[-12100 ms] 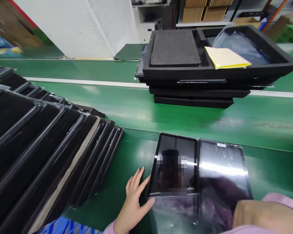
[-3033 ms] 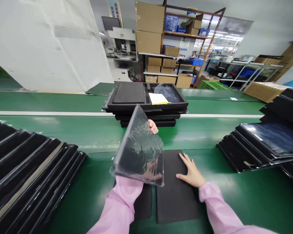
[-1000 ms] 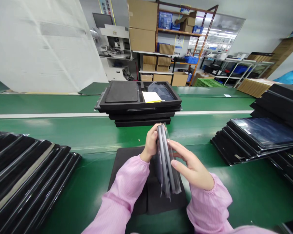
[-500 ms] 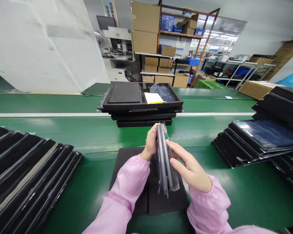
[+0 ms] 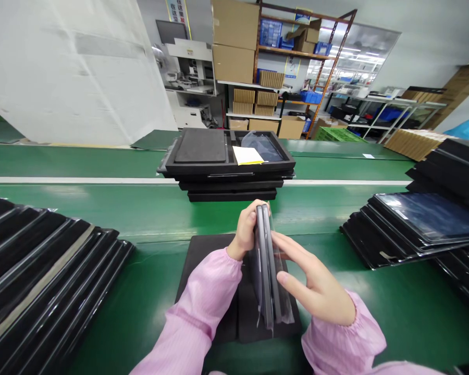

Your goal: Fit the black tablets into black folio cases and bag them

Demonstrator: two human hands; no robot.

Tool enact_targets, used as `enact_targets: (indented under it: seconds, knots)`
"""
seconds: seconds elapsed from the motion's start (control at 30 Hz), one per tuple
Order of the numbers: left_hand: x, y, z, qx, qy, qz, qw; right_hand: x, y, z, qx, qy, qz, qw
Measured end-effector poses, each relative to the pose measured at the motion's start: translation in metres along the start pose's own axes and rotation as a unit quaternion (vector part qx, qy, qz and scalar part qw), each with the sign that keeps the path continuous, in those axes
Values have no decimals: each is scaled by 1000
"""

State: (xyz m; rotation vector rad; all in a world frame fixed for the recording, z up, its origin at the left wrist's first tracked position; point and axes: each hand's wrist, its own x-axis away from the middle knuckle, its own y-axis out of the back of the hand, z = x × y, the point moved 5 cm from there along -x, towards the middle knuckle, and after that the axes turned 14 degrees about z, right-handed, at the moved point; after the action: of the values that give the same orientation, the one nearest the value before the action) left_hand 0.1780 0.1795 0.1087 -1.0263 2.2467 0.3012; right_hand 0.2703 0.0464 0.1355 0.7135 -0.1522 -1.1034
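My left hand (image 5: 245,229) grips the far top edge of two thin dark tablets in clear plastic bags (image 5: 266,271), held upright on edge and pressed face to face. My right hand (image 5: 316,284) lies flat against their right side, fingers stretched out along the plastic. The pair stands over black foam pads (image 5: 211,276) lying on the green bench in front of me. Both my sleeves are pink.
A stack of black foam trays (image 5: 229,169) with a yellow sheet (image 5: 248,155) sits on the green conveyor beyond. Rows of bagged tablets lean overlapped at left (image 5: 42,281) and right (image 5: 418,224). Shelves with cardboard boxes (image 5: 234,52) stand behind.
Three seconds ago my left hand held one bagged tablet up while the right pressed the foam pad. Over the last second both hands stay clamped on the upright pair, barely shifting.
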Motion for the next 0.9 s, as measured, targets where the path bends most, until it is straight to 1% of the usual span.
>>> enact_targets:
  seconds: [0.17, 0.33, 0.43, 0.53, 0.67, 0.77, 0.9]
  knots:
    - [0, 0, -1, -7, 1, 4, 1000, 4, 0, 6, 26, 18, 28, 999]
    - [0, -2, 0, -10, 10, 9, 1000, 13, -4, 4, 61, 41, 98, 992]
    - [0, -3, -2, -11, 7, 11, 1000, 13, -3, 6, 68, 59, 119, 989]
    - [1, -4, -1, -17, 10, 10, 1000, 7, 0, 13, 54, 74, 109, 990]
    - [2, -2, 1, -44, 11, -3, 999, -1, 1, 23, 20, 76, 67, 995]
    - [3, -1, 2, -45, 10, -4, 999, -1, -1, 25, 33, 67, 44, 996]
    - [3, -2, 2, -43, 11, 3, 999, 4, -2, 23, 52, 62, 45, 996]
